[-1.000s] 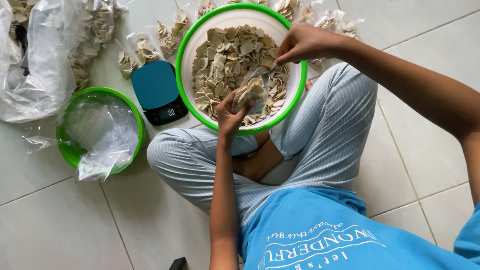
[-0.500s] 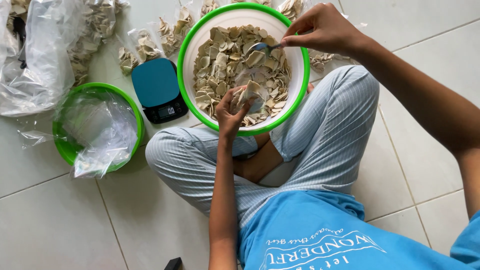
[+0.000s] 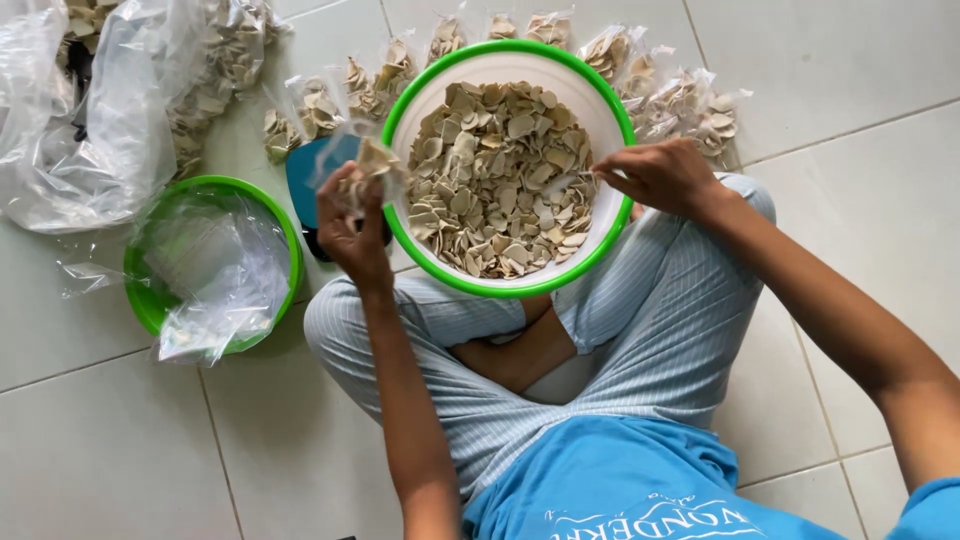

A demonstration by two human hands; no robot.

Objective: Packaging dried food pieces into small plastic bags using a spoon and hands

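Note:
A large white bowl with a green rim rests on the floor by my crossed legs, full of pale flat chips. My left hand is raised left of the bowl, holding a small clear bag of chips above a blue kitchen scale. My right hand rests at the bowl's right rim with its fingers pinched on a spoon, which lies low among the chips and is mostly hidden.
A smaller green basin holding empty clear bags sits at the left. Further left lies a big clear plastic sack. Several small filled bags ring the back of the bowl on the white tiled floor.
My left hand has carried the small bag out of the bowl, leftward to above the scale. My right hand has dropped from the bowl's far side to its right rim.

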